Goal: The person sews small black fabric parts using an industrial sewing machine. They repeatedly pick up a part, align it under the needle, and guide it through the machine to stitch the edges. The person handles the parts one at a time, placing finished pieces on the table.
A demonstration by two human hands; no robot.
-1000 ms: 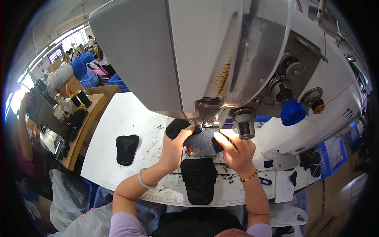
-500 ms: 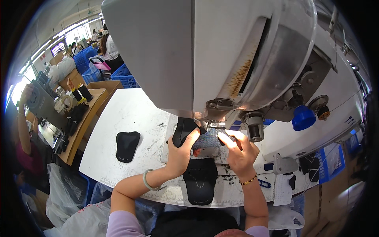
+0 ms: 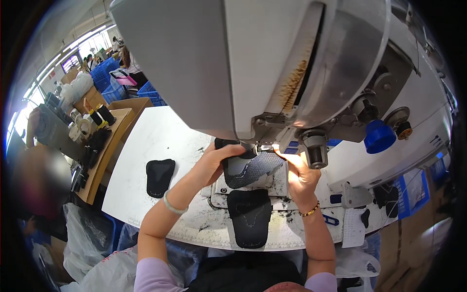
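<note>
Your left hand [image 3: 214, 161] and right hand [image 3: 302, 178] grip the grey-and-black piece [image 3: 259, 168] under the sewing machine [image 3: 189, 68], its partly hidden stitching seemingly unfinished, a black pad [image 3: 249, 221] lying untouched nearby.

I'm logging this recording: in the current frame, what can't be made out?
All in the head view:
- Left hand: fingertips hidden behind the grey-and-black piece.
- Right hand: some fingers hidden by the machine's metal cylinder.
- Grey-and-black piece: far edge hidden beneath the sewing machine.
- Sewing machine: top cut off by the upper picture edge.
- Person at left: blurred.
- White sheet: markings too small.
</note>
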